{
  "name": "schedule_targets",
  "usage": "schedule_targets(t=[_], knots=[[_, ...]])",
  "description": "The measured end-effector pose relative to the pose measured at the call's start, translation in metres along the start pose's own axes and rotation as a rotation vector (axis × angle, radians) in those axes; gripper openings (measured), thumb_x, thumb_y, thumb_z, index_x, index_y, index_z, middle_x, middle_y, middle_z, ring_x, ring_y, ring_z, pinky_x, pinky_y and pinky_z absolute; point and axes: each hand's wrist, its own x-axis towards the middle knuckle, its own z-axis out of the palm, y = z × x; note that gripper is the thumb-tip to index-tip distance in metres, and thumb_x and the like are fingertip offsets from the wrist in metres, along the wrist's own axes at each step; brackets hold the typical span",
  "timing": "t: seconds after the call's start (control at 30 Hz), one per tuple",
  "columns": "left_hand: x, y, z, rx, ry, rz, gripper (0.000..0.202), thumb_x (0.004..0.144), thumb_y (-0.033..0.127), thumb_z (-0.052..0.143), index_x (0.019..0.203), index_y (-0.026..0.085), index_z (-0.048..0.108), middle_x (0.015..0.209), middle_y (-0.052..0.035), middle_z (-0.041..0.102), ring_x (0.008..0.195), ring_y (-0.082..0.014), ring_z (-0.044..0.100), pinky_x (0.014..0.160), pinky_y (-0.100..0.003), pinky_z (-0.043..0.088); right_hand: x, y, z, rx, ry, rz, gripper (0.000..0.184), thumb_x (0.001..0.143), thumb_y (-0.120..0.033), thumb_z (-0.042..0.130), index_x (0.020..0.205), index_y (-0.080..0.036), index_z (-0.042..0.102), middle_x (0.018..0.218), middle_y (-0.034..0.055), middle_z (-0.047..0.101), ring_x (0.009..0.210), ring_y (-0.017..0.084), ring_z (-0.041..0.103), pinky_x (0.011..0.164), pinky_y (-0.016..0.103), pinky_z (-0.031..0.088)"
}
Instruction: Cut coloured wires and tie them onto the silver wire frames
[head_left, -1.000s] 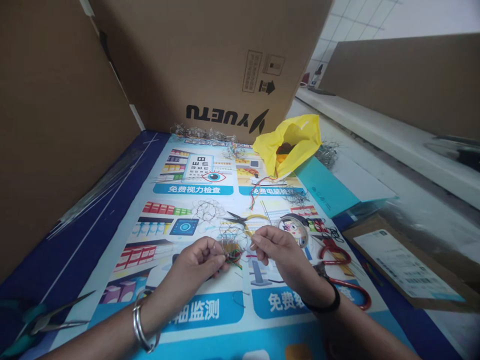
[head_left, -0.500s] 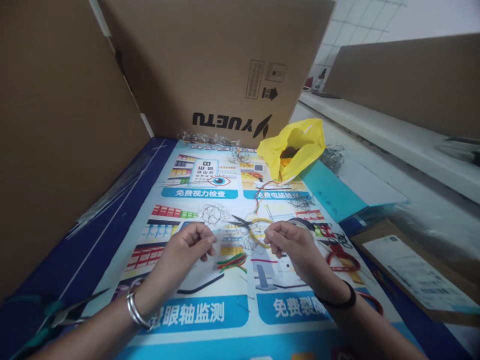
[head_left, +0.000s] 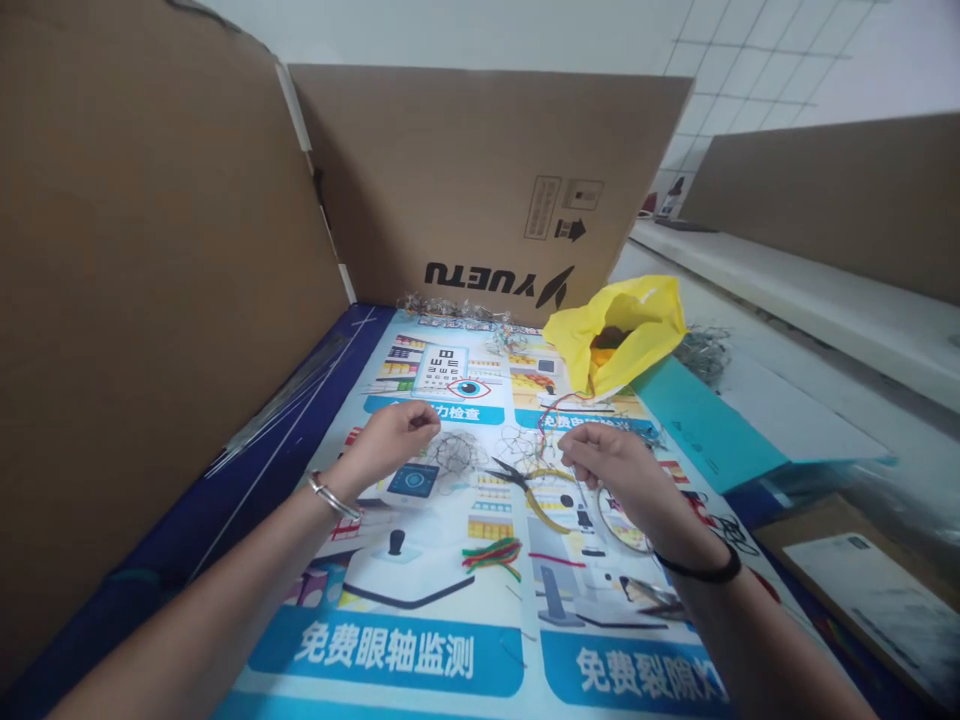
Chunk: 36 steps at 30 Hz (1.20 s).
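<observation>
My left hand [head_left: 390, 437] is closed in a pinch above the poster-covered table, left of a tangle of fine wire [head_left: 459, 452]. Level with it on the right, my right hand [head_left: 609, 462] also pinches, fingertips beside another loose wire tangle [head_left: 525, 440]. Whatever lies between the fingertips of either hand is too thin to make out. Pliers with yellow handles [head_left: 551, 510] lie between the hands, jaws pointing left. Nearer me lie a small bundle of red, green and yellow cords [head_left: 493, 556] and a short red cord [head_left: 556, 560].
A yellow bag [head_left: 637, 335] gapes at the back right, beside a turquoise box [head_left: 705, 430]. Cardboard walls [head_left: 465, 170] stand behind and left. More wire [head_left: 450, 306] lies along the back. Under my right forearm is a metal tool [head_left: 656, 598]; a labelled parcel [head_left: 862, 570] sits far right.
Both hands have moved away from me over the table, still pinched, and slightly farther apart. The view has tilted up, and the scissors at the lower left are mostly hidden behind my left arm.
</observation>
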Motion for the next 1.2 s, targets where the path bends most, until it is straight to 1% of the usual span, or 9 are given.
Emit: schedule_targets(t=[0.13, 0.23, 0.3, 0.47, 0.63, 0.77, 0.97, 1.07, 1.2], knots=[[0.012, 0.005, -0.007, 0.176, -0.056, 0.127, 0.016, 0.074, 0.021, 0.050, 0.071, 0.021, 0.066, 0.067, 0.0008, 0.062, 0.061, -0.0146, 0.052, 0.056, -0.023, 0.035, 0.013, -0.005, 0.005, -0.049, -0.017, -0.043, 0.021, 0.071, -0.035, 0.059, 0.062, -0.017, 0.054, 0.050, -0.0039, 0.050, 0.045, 0.008, 0.042, 0.044, 0.019, 0.031], [0.016, 0.006, -0.011, 0.230, -0.124, 0.192, 0.019, 0.073, 0.018, 0.050, 0.075, 0.022, 0.068, 0.077, -0.0009, 0.066, 0.071, -0.0173, 0.057, 0.064, -0.025, 0.039, 0.024, -0.008, 0.009, -0.051, -0.014, -0.064, 0.018, 0.070, -0.032, 0.059, 0.063, -0.017, 0.054, 0.051, -0.0039, 0.050, 0.047, 0.008, 0.044, 0.045, 0.020, 0.033], [0.016, 0.004, -0.012, 0.239, -0.170, 0.204, 0.019, 0.071, 0.018, 0.050, 0.074, 0.022, 0.069, 0.078, -0.0014, 0.066, 0.072, -0.0178, 0.057, 0.065, -0.025, 0.039, 0.031, -0.007, 0.013, -0.056, -0.002, -0.055, 0.016, 0.069, -0.031, 0.058, 0.064, -0.017, 0.055, 0.051, -0.0036, 0.050, 0.046, 0.009, 0.045, 0.044, 0.020, 0.034], [0.012, -0.003, -0.009, 0.185, -0.242, 0.118, 0.021, 0.073, 0.019, 0.047, 0.077, 0.022, 0.067, 0.074, -0.0004, 0.064, 0.067, -0.0163, 0.056, 0.059, -0.023, 0.039, 0.046, -0.002, 0.024, -0.079, -0.015, -0.059, 0.015, 0.068, -0.030, 0.057, 0.064, -0.016, 0.056, 0.052, -0.0028, 0.051, 0.045, 0.009, 0.048, 0.041, 0.020, 0.036], [0.013, -0.009, -0.004, 0.191, -0.312, 0.027, 0.025, 0.071, 0.014, 0.042, 0.082, 0.019, 0.063, 0.072, 0.0004, 0.062, 0.065, -0.0148, 0.055, 0.057, -0.023, 0.039, 0.057, 0.003, 0.028, -0.184, -0.049, -0.106, 0.017, 0.069, -0.031, 0.054, 0.063, -0.016, 0.058, 0.055, -0.0012, 0.054, 0.048, 0.011, 0.053, 0.042, 0.020, 0.039], [0.014, -0.013, 0.000, 0.150, -0.332, -0.016, 0.026, 0.070, 0.011, 0.037, 0.084, 0.019, 0.058, 0.065, 0.0020, 0.057, 0.059, -0.0141, 0.055, 0.053, -0.023, 0.039, 0.062, 0.002, 0.029, -0.292, -0.042, -0.183, 0.018, 0.071, -0.031, 0.053, 0.059, -0.017, 0.057, 0.054, -0.0009, 0.056, 0.050, 0.013, 0.055, 0.044, 0.021, 0.039], [0.012, -0.016, 0.004, 0.113, -0.381, -0.014, 0.019, 0.073, 0.015, 0.043, 0.087, 0.019, 0.055, 0.061, 0.0045, 0.054, 0.056, -0.0128, 0.055, 0.050, -0.021, 0.038, 0.059, 0.004, 0.027, -0.355, -0.050, -0.257, 0.017, 0.072, -0.029, 0.051, 0.061, -0.018, 0.059, 0.057, 0.0004, 0.059, 0.054, 0.014, 0.056, 0.049, 0.023, 0.040], [0.012, -0.020, 0.007, 0.139, -0.351, 0.024, 0.014, 0.074, 0.017, 0.046, 0.083, 0.019, 0.057, 0.061, 0.0049, 0.054, 0.055, -0.0115, 0.053, 0.051, -0.020, 0.037, 0.056, 0.006, 0.027, -0.373, -0.034, -0.260, 0.017, 0.073, -0.030, 0.051, 0.063, -0.018, 0.059, 0.061, 0.0011, 0.061, 0.057, 0.015, 0.057, 0.050, 0.023, 0.040], [0.013, -0.024, 0.011, 0.201, -0.284, 0.123, 0.012, 0.074, 0.015, 0.048, 0.077, 0.019, 0.059, 0.068, 0.0036, 0.058, 0.062, -0.0111, 0.053, 0.058, -0.021, 0.039, 0.052, 0.005, 0.028, -0.426, 0.001, -0.273, 0.017, 0.074, -0.029, 0.052, 0.064, -0.018, 0.060, 0.061, 0.0005, 0.062, 0.058, 0.015, 0.056, 0.052, 0.023, 0.039]])
